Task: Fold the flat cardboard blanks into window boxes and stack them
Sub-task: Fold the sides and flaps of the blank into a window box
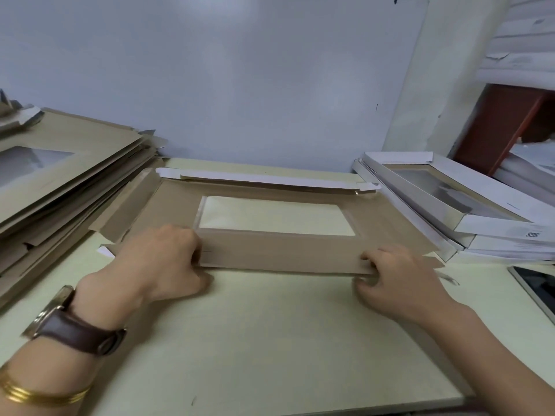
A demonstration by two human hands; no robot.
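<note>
A brown cardboard blank (387, 226) with a clear rectangular window (276, 216) lies brown side up in the middle of the table. Its near long flap (282, 253) is raised and folded toward the window. My left hand (163, 262) grips the flap's left end, fingers curled over the fold. At the flap's right end, my right hand (396, 277) pinches the edge. The far long flap (264, 180) stands partly up, showing its white side. The left side flap (129, 205) lies flat.
A tall pile of flat brown blanks (60, 178) fills the left of the pale table (270, 340). Folded white window boxes (468, 211) are stacked at the right. A tablet or phone (537, 286) lies at the right edge. A white wall stands behind.
</note>
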